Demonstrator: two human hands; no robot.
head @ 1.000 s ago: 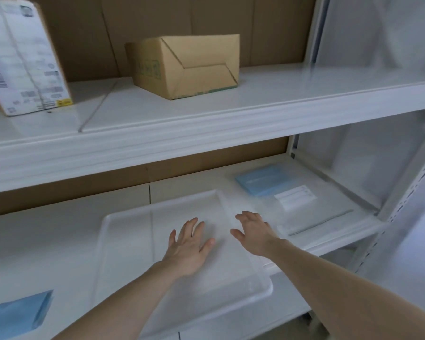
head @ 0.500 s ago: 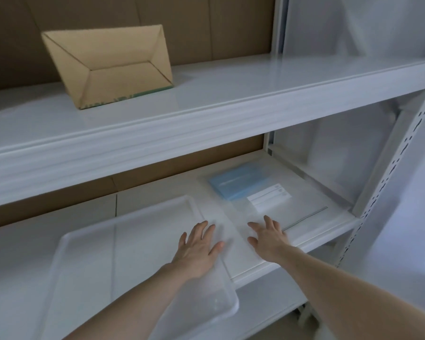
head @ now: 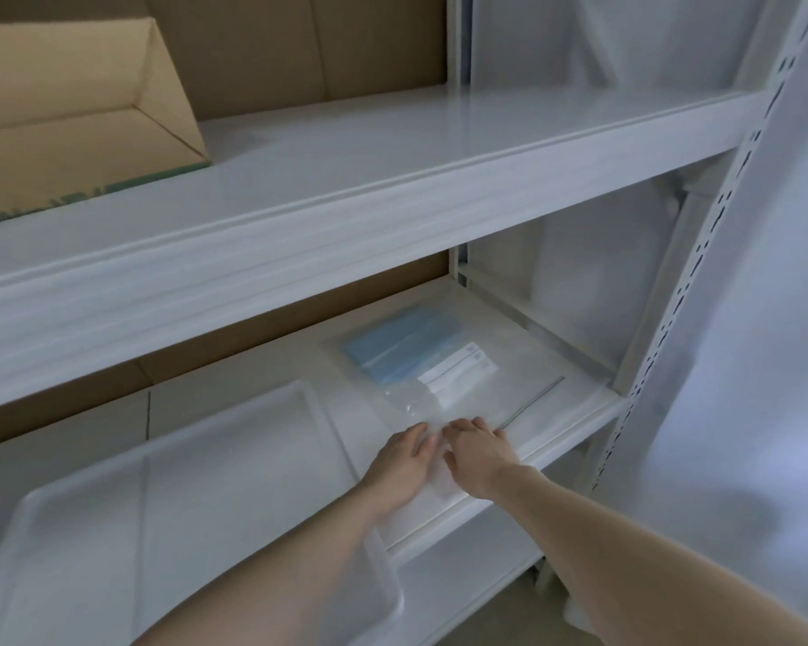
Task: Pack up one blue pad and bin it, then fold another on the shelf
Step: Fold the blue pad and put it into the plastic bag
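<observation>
Likely storeroom; white slotted metal shelving; cardboard box

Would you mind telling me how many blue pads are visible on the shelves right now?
1. The blue pad lies inside a clear plastic bag on the lower shelf, beyond both hands and right of the white tray. Others may lie outside the view.

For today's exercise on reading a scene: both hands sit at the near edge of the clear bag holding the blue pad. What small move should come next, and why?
Probably pinch that near edge and draw the clear bag toward the shelf front. The left hand and right hand meet at its near end, while the blue pad inside lies farther back. The white bin sits just left, ready to receive it.
</observation>
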